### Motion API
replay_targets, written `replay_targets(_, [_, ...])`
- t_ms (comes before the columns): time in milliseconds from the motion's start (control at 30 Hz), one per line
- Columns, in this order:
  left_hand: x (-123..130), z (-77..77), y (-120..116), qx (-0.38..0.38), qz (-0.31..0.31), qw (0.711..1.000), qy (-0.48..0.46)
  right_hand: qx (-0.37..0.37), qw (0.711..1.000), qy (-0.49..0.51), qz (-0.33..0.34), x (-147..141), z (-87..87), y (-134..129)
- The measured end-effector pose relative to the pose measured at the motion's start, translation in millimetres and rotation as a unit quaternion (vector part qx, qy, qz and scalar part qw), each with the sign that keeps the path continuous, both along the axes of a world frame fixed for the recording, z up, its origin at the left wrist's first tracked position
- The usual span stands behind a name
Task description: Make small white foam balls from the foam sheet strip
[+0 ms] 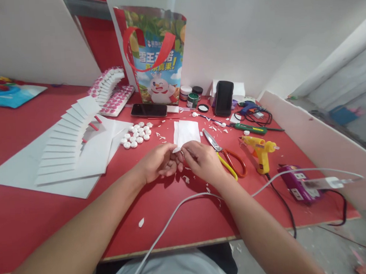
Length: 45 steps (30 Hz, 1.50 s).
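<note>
Over the middle of the red table, my left hand (163, 160) pinches a small thin white piece (177, 150) between thumb and fingers, the other fingers loosely curled. My right hand (202, 158) is closed at the other end of the same piece, fingertips pressed together. Just beyond both hands lies a folded white sheet (187, 131). Scissors (223, 149) with one orange and one yellow handle rest beside my right hand, blades slightly apart. To the left of the sheet sits a cluster of small round white pieces (136, 134). White scraps (187, 179) are scattered under and around my hands.
A yellow glue gun (261, 149), a green-handled tool (248, 128) and a purple power box (297, 184) lie to the right. A white cable (180, 204) crosses in front of me. Fanned white boards (66, 139) lie left; a printed bag (158, 81) stands behind, near a phone (149, 110).
</note>
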State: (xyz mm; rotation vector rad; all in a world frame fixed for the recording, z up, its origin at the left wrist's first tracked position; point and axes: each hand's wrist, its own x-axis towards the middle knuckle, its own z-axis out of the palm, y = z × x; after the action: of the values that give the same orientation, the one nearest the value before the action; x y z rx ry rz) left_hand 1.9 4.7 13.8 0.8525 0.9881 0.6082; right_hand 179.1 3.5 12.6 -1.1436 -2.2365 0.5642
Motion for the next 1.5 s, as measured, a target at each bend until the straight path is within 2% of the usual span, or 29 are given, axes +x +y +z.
replay_targets(133, [0.2, 0.3, 0.8, -0.056, 0.024, 0.995, -0.076, 0.015, 1.0, -0.017, 0.011, 1.5, 0.7, 0.9])
replay_targets(267, [-0.8, -1.1, -0.6, -0.047, 0.044, 0.993, -0.1, 0.004, 1.0, -0.004, 0.006, 1.1, -0.5, 2.1])
replay_targets(467, [-0.4, -5.2, -1.9, 0.026, 0.057, 0.994, -0.094, -0.034, 0.995, 0.07, -0.055, 1.5, -1.5, 2.8])
replay_targets(533, [0.0, -6.6, -3.8, 0.077, 0.051, 0.994, -0.054, -0.054, 0.993, 0.087, -0.064, 1.0, -0.8, 2.4])
replay_targets(600, [0.9, -7.5, -6.8, 0.17, 0.05, 0.984, 0.036, -0.091, 0.987, 0.106, -0.083, -0.6, -0.7, 2.1])
replay_targets(667, [2.3, -8.1, -10.5, 0.29, 0.052, 0.941, 0.164, -0.14, 0.977, 0.13, -0.099, -2.8, -1.7, 1.8])
replay_targets(733, [3.9, -8.6, -13.7, 0.402, 0.053, 0.868, 0.287, -0.186, 0.964, 0.16, -0.104, -5.1, -3.1, 1.4])
replay_targets(800, [5.4, -8.8, -16.0, 0.478, 0.041, 0.79, 0.382, -0.227, 0.949, 0.199, -0.097, -7.1, -4.0, 0.9])
replay_targets(867, [6.3, -8.4, -17.2, 0.512, 0.01, 0.726, 0.459, -0.265, 0.93, 0.241, -0.08, -8.7, -3.8, 0.2])
replay_targets(967, [7.3, -6.3, -17.7, 0.523, -0.047, 0.659, 0.539, -0.314, 0.901, 0.292, -0.07, -10.6, -1.8, -0.6])
replay_targets(1067, [9.1, -4.6, -18.1, 0.533, -0.083, 0.614, 0.577, -0.335, 0.882, 0.319, -0.085, -11.9, 0.2, -0.3])
replay_targets(1133, [10.6, -5.0, -18.9, 0.54, -0.088, 0.595, 0.589, -0.344, 0.873, 0.335, -0.09, -11.9, 1.0, 0.1])
replay_targets(1233, [12.1, -8.2, -20.2, 0.556, -0.078, 0.595, 0.575, -0.361, 0.858, 0.354, -0.091, -10.4, 2.3, 0.5])
replay_targets(1300, [11.8, -10.6, -20.6, 0.576, -0.048, 0.622, 0.528, -0.362, 0.854, 0.362, -0.088, -8.4, 3.7, 0.5])
replay_targets(1400, [9.6, -11.7, -19.5, 0.587, 0.023, 0.702, 0.402, -0.348, 0.861, 0.366, -0.067, -5.3, 6.0, 0.7])
replay_targets(1500, [7.1, -11.0, -16.9, 0.554, 0.082, 0.781, 0.278, -0.322, 0.873, 0.363, -0.037, -3.6, 6.7, 1.9])
